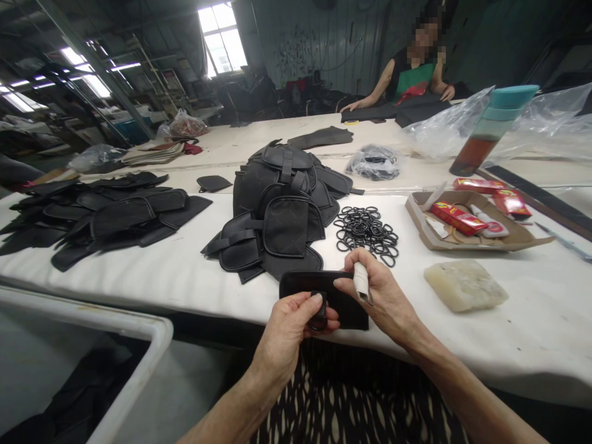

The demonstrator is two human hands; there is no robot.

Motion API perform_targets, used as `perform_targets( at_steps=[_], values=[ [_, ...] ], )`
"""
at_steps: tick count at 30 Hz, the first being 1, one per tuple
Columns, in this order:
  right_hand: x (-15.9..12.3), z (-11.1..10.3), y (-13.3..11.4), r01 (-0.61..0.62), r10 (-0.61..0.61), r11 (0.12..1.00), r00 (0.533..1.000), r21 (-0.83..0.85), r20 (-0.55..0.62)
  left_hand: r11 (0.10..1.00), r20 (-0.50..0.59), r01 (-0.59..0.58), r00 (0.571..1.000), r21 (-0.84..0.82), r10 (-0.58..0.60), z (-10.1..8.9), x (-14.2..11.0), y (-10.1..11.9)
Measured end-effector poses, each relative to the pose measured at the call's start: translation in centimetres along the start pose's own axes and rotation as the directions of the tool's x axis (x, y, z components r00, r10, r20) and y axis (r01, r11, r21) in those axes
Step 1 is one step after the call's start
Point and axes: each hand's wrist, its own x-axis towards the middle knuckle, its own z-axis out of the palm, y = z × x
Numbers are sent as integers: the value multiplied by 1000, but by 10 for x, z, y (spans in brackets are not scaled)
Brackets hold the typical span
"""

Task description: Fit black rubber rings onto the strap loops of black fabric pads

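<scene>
L hand (296,317), lower centre of frame, pinches a small black strap (319,308) w/ thumb on top, fingers curled under. R hand (370,287), just right of it, grips the edge of the black piece (340,290) btwn thumb & fingers; white wrap on one finger. Piece is held at the near edge of the table (240,302), lower centre.

Pile of black pouches (287,216) mid-frame, beyond the hands; 2nd pile (115,213) at L of frame. Black rings (367,231) heaped just R of the centre pile. Open cardboard box (467,222) w/ red packets (457,219) in it, R of frame; pale block (465,285) nearer, below box. Bottle w/ teal lid (494,129) stands upper R, looks tilted. White-rimmed bin (157,333) lower L, dark pcs inside. Person (416,74) at far side, upper R, arms on dark fabric (398,111).
</scene>
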Motion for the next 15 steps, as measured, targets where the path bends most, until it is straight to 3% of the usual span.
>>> perform_targets(
  at_steps=[9,15],
  values=[
    [0,2,1,10,-10,1000,1000,-15,4,1000,-6,11,1000,-19,-11,-1,1,0],
    [4,2,0,18,-19,999,1000,-38,-18,992,1,43,999,-120,-43,1,5,2]
  ],
)
